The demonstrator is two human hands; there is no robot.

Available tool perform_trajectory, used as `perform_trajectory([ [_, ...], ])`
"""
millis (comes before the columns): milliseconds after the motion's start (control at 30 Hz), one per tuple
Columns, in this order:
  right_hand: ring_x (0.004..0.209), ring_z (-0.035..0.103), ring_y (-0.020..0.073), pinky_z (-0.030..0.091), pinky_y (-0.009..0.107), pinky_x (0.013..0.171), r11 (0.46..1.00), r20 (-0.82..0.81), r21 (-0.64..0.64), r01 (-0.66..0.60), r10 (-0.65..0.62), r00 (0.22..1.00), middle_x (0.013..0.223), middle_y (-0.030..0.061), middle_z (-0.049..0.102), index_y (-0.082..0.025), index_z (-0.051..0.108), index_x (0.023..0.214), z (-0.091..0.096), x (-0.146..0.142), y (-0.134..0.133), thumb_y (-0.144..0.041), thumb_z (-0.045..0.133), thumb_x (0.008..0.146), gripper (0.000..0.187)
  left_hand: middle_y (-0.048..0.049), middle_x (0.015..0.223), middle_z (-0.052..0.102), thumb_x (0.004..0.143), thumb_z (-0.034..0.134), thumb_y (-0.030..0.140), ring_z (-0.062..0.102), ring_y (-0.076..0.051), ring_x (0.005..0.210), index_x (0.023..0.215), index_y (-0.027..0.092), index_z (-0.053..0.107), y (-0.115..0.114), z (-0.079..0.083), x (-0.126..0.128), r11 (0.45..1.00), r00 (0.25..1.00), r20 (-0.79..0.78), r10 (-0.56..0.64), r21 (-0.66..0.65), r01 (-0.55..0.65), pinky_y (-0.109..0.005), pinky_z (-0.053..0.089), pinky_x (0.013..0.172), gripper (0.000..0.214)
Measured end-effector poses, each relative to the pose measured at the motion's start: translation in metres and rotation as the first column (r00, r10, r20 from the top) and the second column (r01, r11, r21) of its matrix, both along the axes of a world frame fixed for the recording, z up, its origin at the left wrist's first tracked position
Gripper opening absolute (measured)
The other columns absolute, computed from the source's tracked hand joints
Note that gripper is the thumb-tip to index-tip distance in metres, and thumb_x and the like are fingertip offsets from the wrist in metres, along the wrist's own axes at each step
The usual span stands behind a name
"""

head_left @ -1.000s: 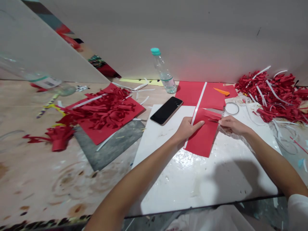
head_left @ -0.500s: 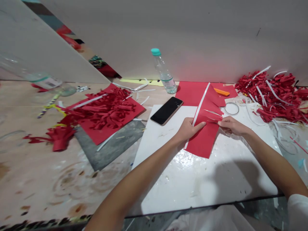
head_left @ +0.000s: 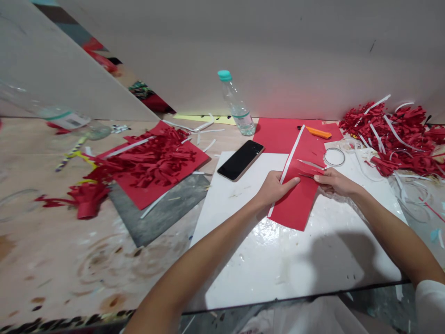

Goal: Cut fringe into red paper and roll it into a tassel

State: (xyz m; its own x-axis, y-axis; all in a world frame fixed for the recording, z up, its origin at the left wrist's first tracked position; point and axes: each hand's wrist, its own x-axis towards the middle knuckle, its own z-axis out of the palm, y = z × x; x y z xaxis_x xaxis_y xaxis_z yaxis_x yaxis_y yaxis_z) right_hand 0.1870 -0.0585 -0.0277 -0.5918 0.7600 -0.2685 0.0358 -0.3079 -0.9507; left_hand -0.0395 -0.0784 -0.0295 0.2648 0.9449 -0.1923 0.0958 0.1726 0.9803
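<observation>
A red sheet of paper (head_left: 294,204) with a white strip along its left edge is held up over the white board. My left hand (head_left: 274,188) grips its left edge, thumb on top and fingers behind. At the sheet's right edge, my right hand (head_left: 332,181) is closed around scissors (head_left: 306,175); their thin dark blades show against the paper while the handles are hidden in the fingers. Slits run inward from that right edge, leaving narrow strips above the blades.
A black phone (head_left: 241,160) lies on the white board (head_left: 243,260), with a capped bottle (head_left: 239,109) behind it. An orange cutter (head_left: 319,133) and a tape roll (head_left: 334,157) sit beyond my right hand. Fringed red paper is heaped left (head_left: 156,160) and right (head_left: 406,134).
The sheet has shifted slightly down and right, its upper strips now lying flatter. My right hand has moved slightly left, and the scissors' blades sit over the paper.
</observation>
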Motion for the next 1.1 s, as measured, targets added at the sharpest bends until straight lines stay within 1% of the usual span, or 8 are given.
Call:
perform_trajectory([
  [133,0.038,0.019,0.0049,0.015,0.023,0.039,1.000,-0.025,-0.008,-0.001,0.001,1.000,0.045,-0.0108,0.023,-0.021,0.037,0.058,0.002,-0.004,-0.003,-0.050,0.068,0.080,0.048,-0.0109,0.078,0.073,0.072,0.073,0.051,0.069,-0.025,0.068,0.078,0.011,0.071,0.000,0.001,0.002,1.000,1.000,-0.024,-0.017,0.021,0.018,-0.028,0.051,0.054,0.041],
  [333,0.041,0.022,0.0057,0.015,0.022,0.040,0.996,-0.042,0.005,0.089,-0.089,0.995,0.049,-0.0108,0.031,-0.020,0.049,0.076,0.008,-0.011,-0.010,-0.046,0.072,0.077,0.035,-0.0105,0.077,0.073,0.072,0.073,0.050,0.069,-0.024,0.069,0.076,0.011,0.070,-0.003,0.004,0.005,0.999,0.999,-0.028,-0.047,0.004,0.047,-0.028,0.051,0.055,0.040],
  [467,0.039,0.022,0.0057,0.014,0.023,0.039,0.998,-0.002,0.010,0.066,-0.066,0.998,0.046,-0.0105,0.028,-0.021,0.042,0.066,0.005,-0.009,-0.008,-0.048,0.069,0.079,0.040,-0.0096,0.074,0.072,0.070,0.074,0.050,0.068,-0.024,0.068,0.073,0.011,0.070,-0.002,0.004,0.006,0.999,0.999,-0.038,-0.034,0.025,0.035,-0.027,0.050,0.054,0.040],
  [567,0.039,0.021,0.0059,0.015,0.024,0.039,0.997,0.003,0.014,0.070,-0.070,0.998,0.045,-0.0104,0.028,-0.022,0.040,0.065,0.002,-0.007,-0.006,-0.048,0.069,0.079,0.042,-0.0098,0.074,0.072,0.071,0.073,0.050,0.068,-0.025,0.069,0.073,0.010,0.070,-0.001,0.003,0.006,0.998,0.998,-0.054,-0.036,0.053,0.039,-0.028,0.051,0.055,0.040],
  [667,0.039,0.023,0.0061,0.016,0.024,0.039,0.997,0.003,0.015,0.069,-0.069,0.998,0.045,-0.0100,0.032,-0.022,0.043,0.070,0.004,-0.009,-0.007,-0.050,0.069,0.079,0.040,-0.0100,0.075,0.073,0.072,0.072,0.051,0.068,-0.025,0.069,0.074,0.011,0.070,-0.001,0.002,0.007,0.997,0.998,-0.059,-0.030,0.069,0.034,-0.028,0.051,0.056,0.040],
  [800,0.040,0.029,0.0065,0.017,0.023,0.038,0.996,0.002,0.031,0.089,-0.089,0.996,0.051,-0.0080,0.042,-0.021,0.051,0.086,0.005,-0.011,-0.009,-0.051,0.071,0.077,0.037,-0.0107,0.077,0.073,0.074,0.070,0.052,0.069,-0.025,0.070,0.076,0.011,0.071,-0.002,0.001,0.008,0.995,0.996,-0.073,-0.046,0.084,0.052,-0.029,0.052,0.057,0.041],
  [967,0.041,0.034,0.0068,0.020,0.023,0.039,0.994,0.049,0.022,0.110,-0.111,0.993,0.052,-0.0056,0.044,-0.018,0.056,0.083,0.002,-0.011,-0.010,-0.051,0.069,0.078,0.036,-0.0109,0.078,0.074,0.075,0.068,0.053,0.070,-0.026,0.073,0.078,0.010,0.071,-0.003,-0.002,0.009,0.993,0.994,-0.102,-0.043,0.103,0.054,-0.029,0.052,0.058,0.043],
  [1100,0.040,0.035,0.0068,0.021,0.023,0.039,0.992,0.034,0.024,0.125,-0.126,0.992,0.053,-0.0067,0.045,-0.017,0.057,0.089,0.002,-0.012,-0.010,-0.050,0.070,0.077,0.037,-0.0116,0.076,0.073,0.075,0.068,0.053,0.069,-0.026,0.070,0.074,0.010,0.070,-0.003,-0.002,0.010,0.993,0.991,-0.127,-0.046,0.106,0.059,-0.028,0.051,0.056,0.043],
])
